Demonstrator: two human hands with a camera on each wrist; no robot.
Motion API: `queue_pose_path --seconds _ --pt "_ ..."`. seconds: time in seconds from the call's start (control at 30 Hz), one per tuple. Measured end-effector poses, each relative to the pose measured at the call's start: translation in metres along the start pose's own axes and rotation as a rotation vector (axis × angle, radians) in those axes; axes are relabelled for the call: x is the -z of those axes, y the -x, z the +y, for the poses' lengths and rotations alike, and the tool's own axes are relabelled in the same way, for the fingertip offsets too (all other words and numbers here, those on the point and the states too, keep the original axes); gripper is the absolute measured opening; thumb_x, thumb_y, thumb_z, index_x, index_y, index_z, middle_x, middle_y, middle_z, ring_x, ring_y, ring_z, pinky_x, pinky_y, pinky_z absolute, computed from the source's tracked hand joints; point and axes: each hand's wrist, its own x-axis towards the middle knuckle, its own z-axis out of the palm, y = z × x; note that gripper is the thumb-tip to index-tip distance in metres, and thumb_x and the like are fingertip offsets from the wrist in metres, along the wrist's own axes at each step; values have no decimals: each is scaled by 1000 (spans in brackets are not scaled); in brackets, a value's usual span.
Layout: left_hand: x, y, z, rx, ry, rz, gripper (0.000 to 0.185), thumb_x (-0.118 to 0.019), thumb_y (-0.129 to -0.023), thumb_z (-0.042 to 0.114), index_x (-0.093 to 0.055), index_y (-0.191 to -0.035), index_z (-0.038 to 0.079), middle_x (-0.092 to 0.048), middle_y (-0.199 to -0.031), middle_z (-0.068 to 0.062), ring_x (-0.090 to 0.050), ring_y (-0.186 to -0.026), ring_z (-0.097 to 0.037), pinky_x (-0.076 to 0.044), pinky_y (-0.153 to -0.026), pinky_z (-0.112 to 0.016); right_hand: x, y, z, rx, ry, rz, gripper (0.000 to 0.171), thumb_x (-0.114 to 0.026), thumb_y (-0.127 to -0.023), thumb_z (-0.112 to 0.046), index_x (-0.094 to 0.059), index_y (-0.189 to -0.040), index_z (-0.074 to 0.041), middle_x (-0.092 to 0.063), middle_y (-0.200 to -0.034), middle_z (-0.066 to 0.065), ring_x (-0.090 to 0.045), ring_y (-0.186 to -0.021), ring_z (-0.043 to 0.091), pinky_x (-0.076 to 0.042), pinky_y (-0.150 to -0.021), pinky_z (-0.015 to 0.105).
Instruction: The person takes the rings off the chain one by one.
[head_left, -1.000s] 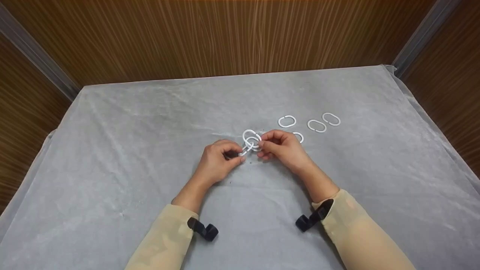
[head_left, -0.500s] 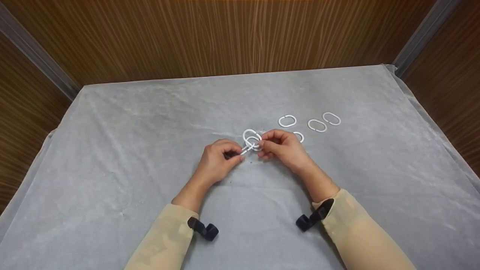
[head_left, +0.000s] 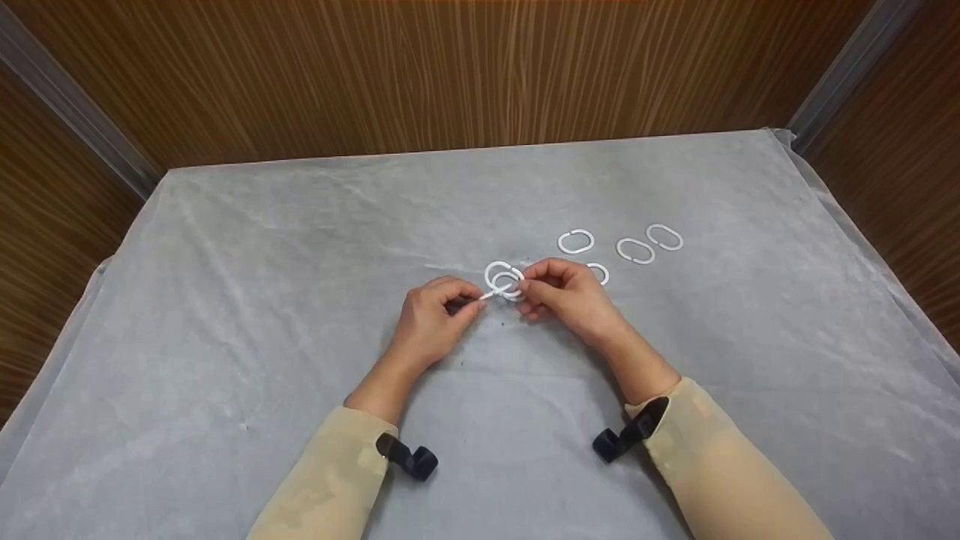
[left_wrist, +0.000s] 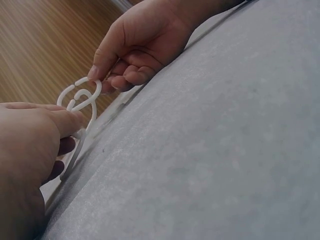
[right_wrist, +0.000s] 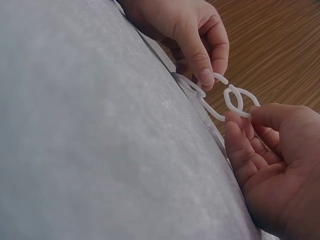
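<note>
My left hand (head_left: 429, 319) pinches a slim white oval ring (head_left: 490, 293) with a gap in its side, seen almost edge-on in the head view. Opposite it, my right hand (head_left: 571, 300) holds another white split ring (head_left: 488, 271) between thumb and forefinger. The two rings cross each other between the hands. In the left wrist view, the left ring's open end (left_wrist: 71, 104) lies by the right-hand ring (left_wrist: 59, 98). A further white ring (left_wrist: 75, 159) hangs below the left fingers, partly hidden by them.
Several loose white rings lie on the grey cloth (head_left: 300, 247) beyond the right hand, among them one ring (head_left: 559, 241) at the left and one ring (head_left: 681, 241) at the far right. Another ring (head_left: 607, 274) is partly covered by the right hand. Wood-patterned panels (head_left: 480, 75) surround the table.
The left hand has turned its ring from a slanted view to nearly edge-on, and its thumb and fingers have drawn closer together. The right hand has hardly moved.
</note>
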Motion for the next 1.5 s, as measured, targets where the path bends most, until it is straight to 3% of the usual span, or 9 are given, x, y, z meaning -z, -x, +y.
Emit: queue_pose_path --seconds 0.3,0.53,0.83,1.23,1.5 --pt "0 -1 2 -15 -23 1 5 -84 -91 6 -80 -94 8 -75 -92 -3 -69 -81 -13 -60 -73 -34 0 1 -1 6 8 2 11 -67 -98 3 -66 -107 9 -70 -87 13 -70 -69 17 -61 -64 30" --pt "0 -1 2 -32 -32 -5 4 -83 -92 7 -80 -95 7 -75 -91 -2 -69 -79 -13 -60 -73 -34 1 0 -1 12 30 1 19 -67 -99 1 -64 -112 15 -68 -83 11 -67 -65 15 -60 -61 28" --pt "1 0 2 -28 -1 -20 7 -82 -91 2 -80 -95 6 -75 -93 -5 -72 -80 -14 -60 -73 -33 2 1 -1 30 56 -1 18 -65 -98 2 -66 -111 14 -66 -81 6 -63 -62 14 -57 -59 25" --pt "1 0 4 -43 -37 -26 5 -81 -92 4 -80 -95 8 -74 -91 -2 -69 -81 -14 -59 -74 -33 2 1 1 72 152 -3 18 -66 -99 -3 -71 -108 12 -60 -67 2 -55 -57 10 -47 -54 22" --pt "1 1 3 -69 -45 -36 5 -82 -92 3 -80 -95 7 -75 -92 -3 -69 -80 -16 -58 -74 -34 1 1 1 71 184 -19 19 -68 -99 -5 -73 -107 12 -60 -68 -1 -52 -57 9 -44 -54 22"
